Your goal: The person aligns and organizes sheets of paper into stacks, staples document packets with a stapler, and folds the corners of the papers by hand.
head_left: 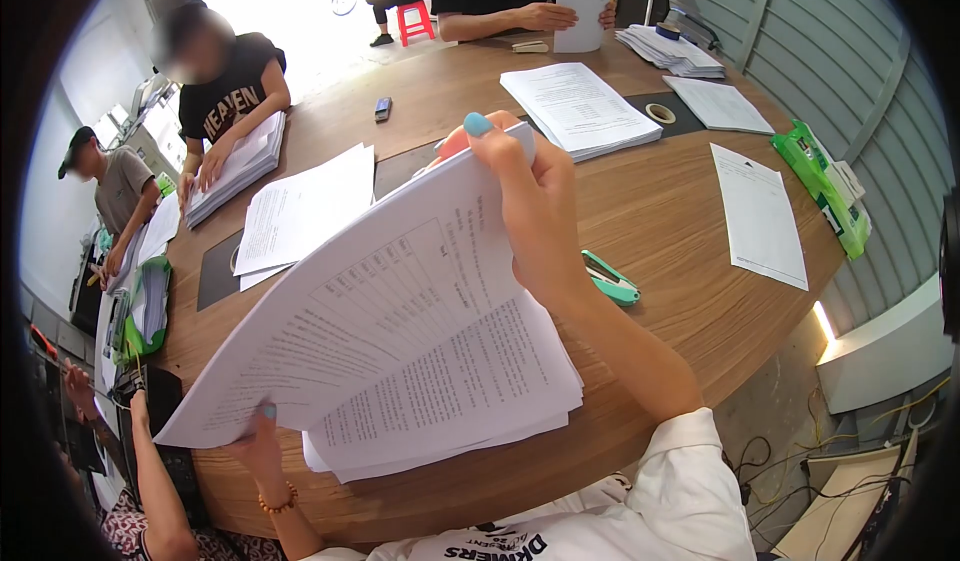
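Clearly, the right hand, near the middle of the frame, is clamping the upper corner of a curved white sheaf of printed paper, its blue-nailed thumb pressing the near face and its fingers curling behind. The left hand, at lower left, is pinching the sheaf's lower edge, the thumb lying in front while the fingers are mostly hiding from view. For good handling, both grips should be pressing firmly but lightly, so that the leaves are bending as one without creasing or fanning apart. In pose, the right forearm is sloping up from the lower right, and the left forearm is angling up from the bottom edge. The sheaf is standing tilted at centre left, partly covering a thick white pile of printed sheets at lower centre. Beside the right forearm, a teal-and-white handheld tool, perhaps a stapler, is lying on the brown wood-grain table; another white printed stack is sitting at upper centre.
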`<state>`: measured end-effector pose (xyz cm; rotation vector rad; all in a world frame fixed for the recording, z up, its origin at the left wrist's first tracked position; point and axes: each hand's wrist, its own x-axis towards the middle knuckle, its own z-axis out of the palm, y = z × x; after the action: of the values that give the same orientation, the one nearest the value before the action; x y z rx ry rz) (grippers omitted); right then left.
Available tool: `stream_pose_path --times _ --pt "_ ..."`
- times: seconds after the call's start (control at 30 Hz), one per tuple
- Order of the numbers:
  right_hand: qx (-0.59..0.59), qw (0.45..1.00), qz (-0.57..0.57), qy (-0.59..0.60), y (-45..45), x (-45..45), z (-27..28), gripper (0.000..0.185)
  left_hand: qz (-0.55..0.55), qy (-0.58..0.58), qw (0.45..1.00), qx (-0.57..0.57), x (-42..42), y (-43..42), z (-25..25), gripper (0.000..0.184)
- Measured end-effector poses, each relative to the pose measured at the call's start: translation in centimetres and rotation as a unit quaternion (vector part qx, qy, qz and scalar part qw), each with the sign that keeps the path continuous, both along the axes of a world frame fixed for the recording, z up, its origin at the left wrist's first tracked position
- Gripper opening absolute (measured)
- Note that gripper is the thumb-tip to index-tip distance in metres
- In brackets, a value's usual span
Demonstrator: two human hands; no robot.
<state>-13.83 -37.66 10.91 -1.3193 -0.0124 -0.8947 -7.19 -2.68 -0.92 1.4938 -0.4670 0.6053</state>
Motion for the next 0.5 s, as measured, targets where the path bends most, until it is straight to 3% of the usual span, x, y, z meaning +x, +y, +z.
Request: stream_pose_path --times 0.17,0.23,0.27,0.33,0.43,0.5 --pt "-0.026 0.999 0.012 0.027 -0.6 -0.2 0.0 0.026 0.039 0.065 0.996 0.041 -1.5 -3.2 3.4 0.036" --pt "-0.122 0.987 0.056 -0.088 -1.9 0.0 -1.5 0.023 0.043 0.082 0.995 0.029 -1.4 -3.6 3.9 0.033" --pt "-0.124 0.987 0.059 -0.087 -2.8 -0.2 -2.4 0.023 0.045 0.088 0.995 0.024 -1.4 -3.9 4.1 0.032" --pt "-0.197 0.967 0.162 0.015 -4.3 -0.8 -3.4 0.029 0.056 0.115 0.991 0.036 -1.3 -4.2 4.3 0.037" --pt "-0.154 0.975 0.135 0.080 -3.3 -0.9 -4.5 0.029 0.012 0.070 0.996 0.050 -0.5 -4.3 4.0 0.049" --pt "-0.156 0.977 0.109 0.093 -2.4 -1.4 -3.5 0.026 0.039 0.096 0.994 0.035 -0.6 -4.2 4.3 0.053"
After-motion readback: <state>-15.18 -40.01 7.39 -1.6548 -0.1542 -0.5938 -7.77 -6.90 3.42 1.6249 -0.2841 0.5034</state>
